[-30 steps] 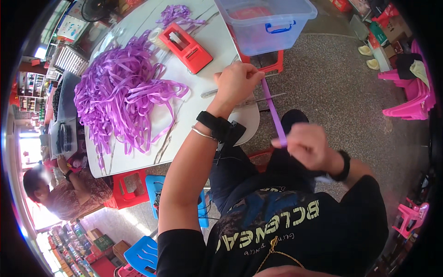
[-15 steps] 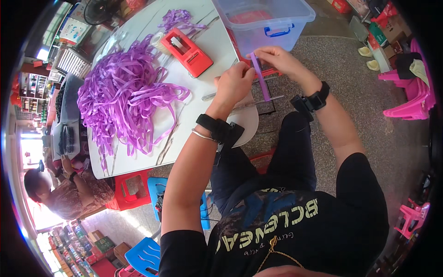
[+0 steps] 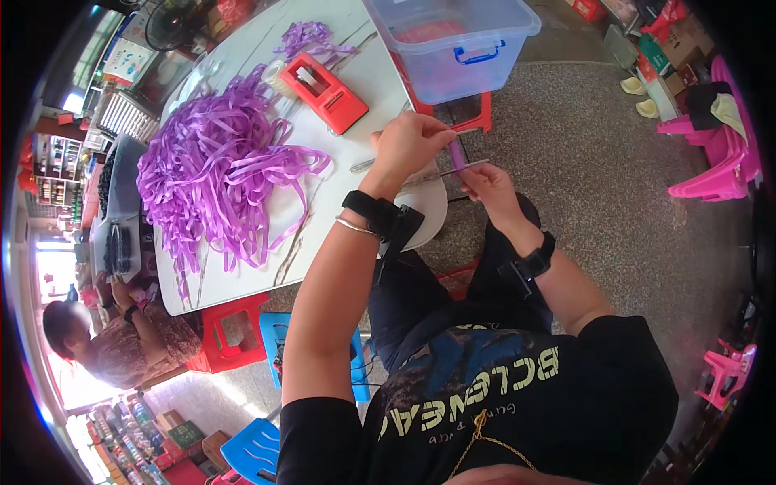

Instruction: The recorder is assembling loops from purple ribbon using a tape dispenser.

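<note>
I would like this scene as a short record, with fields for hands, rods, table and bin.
Left hand: pinches purple ribbon
Right hand: fingertips at the ribbon's lower end; grip unclear
Metal rods: reach past the table edge
On table: large ribbon pile, smaller ribbon heap, red tape dispenser
Bin: translucent, blue handle, beside table

Open to pass rightward from the right hand (image 3: 491,186) over speckled floor (image 3: 598,153). Hemmed in close by it by thin metal rods (image 3: 437,174), and beyond the left hand (image 3: 411,145) by red tape dispenser (image 3: 339,103) and clear tub (image 3: 485,78).
</note>
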A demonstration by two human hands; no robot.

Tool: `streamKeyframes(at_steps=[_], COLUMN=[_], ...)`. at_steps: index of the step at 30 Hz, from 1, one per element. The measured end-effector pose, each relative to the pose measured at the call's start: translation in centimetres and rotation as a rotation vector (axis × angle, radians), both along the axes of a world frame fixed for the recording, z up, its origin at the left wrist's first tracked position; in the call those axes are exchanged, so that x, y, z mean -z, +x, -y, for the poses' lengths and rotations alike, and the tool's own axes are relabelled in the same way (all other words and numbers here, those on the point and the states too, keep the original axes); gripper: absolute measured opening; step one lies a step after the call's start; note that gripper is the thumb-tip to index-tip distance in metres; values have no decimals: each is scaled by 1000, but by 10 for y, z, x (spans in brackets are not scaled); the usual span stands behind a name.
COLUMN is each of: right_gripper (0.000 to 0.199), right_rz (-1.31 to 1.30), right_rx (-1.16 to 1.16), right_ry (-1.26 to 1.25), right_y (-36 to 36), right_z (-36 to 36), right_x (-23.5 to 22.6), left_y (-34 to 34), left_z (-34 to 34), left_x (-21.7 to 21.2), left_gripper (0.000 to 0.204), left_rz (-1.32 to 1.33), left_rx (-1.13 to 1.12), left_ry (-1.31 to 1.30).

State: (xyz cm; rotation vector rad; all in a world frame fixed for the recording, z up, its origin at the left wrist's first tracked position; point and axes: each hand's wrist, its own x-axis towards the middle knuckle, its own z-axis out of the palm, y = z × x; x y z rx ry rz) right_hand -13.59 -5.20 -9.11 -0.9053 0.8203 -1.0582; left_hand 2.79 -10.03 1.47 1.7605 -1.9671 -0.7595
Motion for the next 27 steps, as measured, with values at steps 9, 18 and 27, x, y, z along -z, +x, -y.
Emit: streamKeyframes(at_steps=[9,18,27], right_gripper=[8,12,10], right_rz=[116,128,93], right_rx=[116,-25,-78], right_ry=[9,140,190], right_y=[6,4,2], right_z=[-12,-14,-15], right_x=[-9,-21,-38], left_y=[-1,2,-9], left_z=[3,-35,-108], left_x=[-2,-9,-17], left_gripper=[22,30,56], left_rz=[13,-750,-1196], left_rx=[11,-37,-139], left_ry=[90,72,755])
